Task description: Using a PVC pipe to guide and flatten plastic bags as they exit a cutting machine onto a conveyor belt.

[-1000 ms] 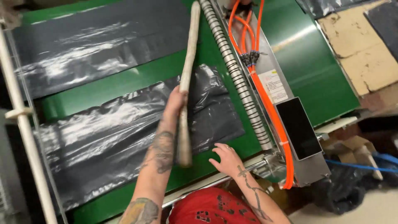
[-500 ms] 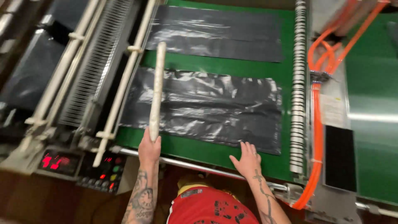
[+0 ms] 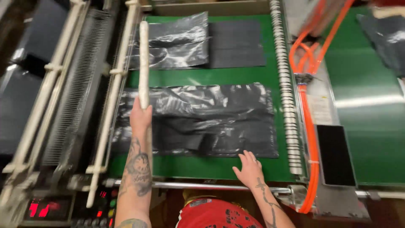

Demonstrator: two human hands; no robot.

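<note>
Left hand [image 3: 140, 117] grips stick [image 3: 144, 63] | right hand [image 3: 249, 169] open, flat on belt [image 3: 219, 78] by bag [image 3: 198, 120] | bag unfolded, second bag [image 3: 198, 40] upper centre

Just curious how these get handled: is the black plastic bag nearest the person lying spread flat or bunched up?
Spread flat: the black plastic bag lies stretched across the green conveyor belt, wrinkled only.

Single head view, steep downward, close over green belt [image 3: 219, 78]; edges blurred.
</note>
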